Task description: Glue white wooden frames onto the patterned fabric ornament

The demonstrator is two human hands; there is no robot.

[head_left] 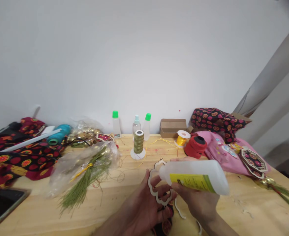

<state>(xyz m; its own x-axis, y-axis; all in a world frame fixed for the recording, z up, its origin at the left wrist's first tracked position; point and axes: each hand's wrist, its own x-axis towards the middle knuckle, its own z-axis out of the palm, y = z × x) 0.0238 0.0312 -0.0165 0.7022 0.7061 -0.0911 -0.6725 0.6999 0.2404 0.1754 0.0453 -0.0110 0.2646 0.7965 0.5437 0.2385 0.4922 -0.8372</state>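
Note:
My right hand (196, 201) is closed round a white plastic bottle (196, 177) with a yellow-green label, tipped on its side with the nozzle pointing left. The nozzle meets a pale wooden cut-out frame (156, 185) with a scalloped outline, which my left hand (144, 203) grips from below with fingers curled round it. Both hands hover low over the wooden table (114, 203), near its front edge. A dark patterned piece (165, 226) lies under my hands, partly hidden.
A clear bag of green tassels (85, 170) lies to the left. A gold thread spool (138, 141), three small bottles (116, 124), a yellow cord reel (182, 137), a red spool (196, 146), a cardboard box (172, 127), patterned fabrics (13, 157) and a phone (1, 205) surround the hands.

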